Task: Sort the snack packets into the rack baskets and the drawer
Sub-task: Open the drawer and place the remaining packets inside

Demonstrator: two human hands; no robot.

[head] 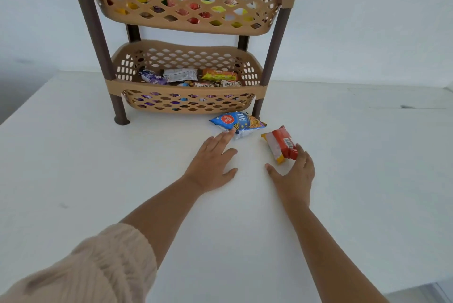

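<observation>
A tan two-tier rack stands at the back of the white table [98, 180]. Its upper basket [186, 23] and lower basket [186, 87] both hold several snack packets. A blue packet [241, 122] lies on the table in front of the rack. My left hand [212, 165] is flat with straight fingers, and its fingertips touch the blue packet's near edge. A red and orange packet [279, 143] lies to the right. My right hand [294, 175] is spread open, its fingertips touching that packet's near end. No drawer is in view.
The rack's brown legs [120, 111] stand on the table close to the blue packet. A white wall rises behind the rack. The table's right edge shows at the lower right [416, 285]. A knit sleeve covers my left upper arm.
</observation>
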